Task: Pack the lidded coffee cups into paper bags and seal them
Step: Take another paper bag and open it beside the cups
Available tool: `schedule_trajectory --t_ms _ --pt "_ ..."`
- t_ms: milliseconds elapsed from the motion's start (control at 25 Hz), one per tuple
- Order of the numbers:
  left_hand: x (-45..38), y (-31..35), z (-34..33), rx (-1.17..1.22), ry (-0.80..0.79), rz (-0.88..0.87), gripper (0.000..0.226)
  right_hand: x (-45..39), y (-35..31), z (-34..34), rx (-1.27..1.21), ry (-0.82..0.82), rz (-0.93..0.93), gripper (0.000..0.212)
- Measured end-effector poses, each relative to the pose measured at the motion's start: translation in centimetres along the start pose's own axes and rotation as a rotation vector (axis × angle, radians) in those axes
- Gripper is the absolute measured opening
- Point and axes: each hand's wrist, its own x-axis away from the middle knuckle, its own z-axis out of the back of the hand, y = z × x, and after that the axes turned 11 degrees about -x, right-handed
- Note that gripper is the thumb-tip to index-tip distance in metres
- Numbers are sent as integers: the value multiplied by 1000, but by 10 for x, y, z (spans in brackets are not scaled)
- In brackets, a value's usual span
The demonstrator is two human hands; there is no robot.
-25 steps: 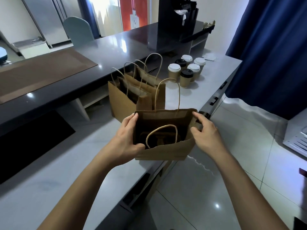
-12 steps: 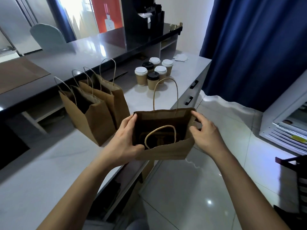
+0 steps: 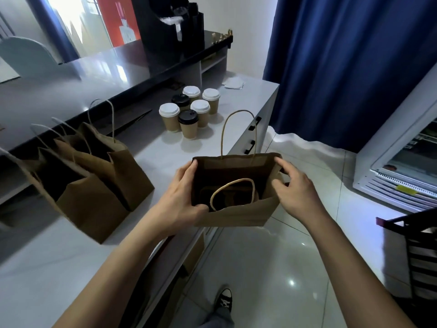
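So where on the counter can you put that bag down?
Bare white counter lies between the standing bags and the cups; more in the near-left corner. It is crowded at the cup cluster and bag row. Both hands hold the open bag.

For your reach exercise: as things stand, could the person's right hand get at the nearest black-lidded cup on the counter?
Probably not yet. The right hand grips the open paper bag, as does the left hand. The path to the black-lidded cup looks free, but the hand must release the bag first.
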Motion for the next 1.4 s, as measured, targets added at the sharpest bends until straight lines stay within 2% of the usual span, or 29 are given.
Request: schedule_trajectory --t_ms 360,760,1400 --pt "-114 7 5 26 -21 52 110 -117 5 14 -13 -12 -8 57" --pt "-189 12 -1 28 17 117 111 -216 15 23 11 -97 23 58" --pt "-297 69 -47 46 224 409 111 -402 34 58 50 -436 194 60"
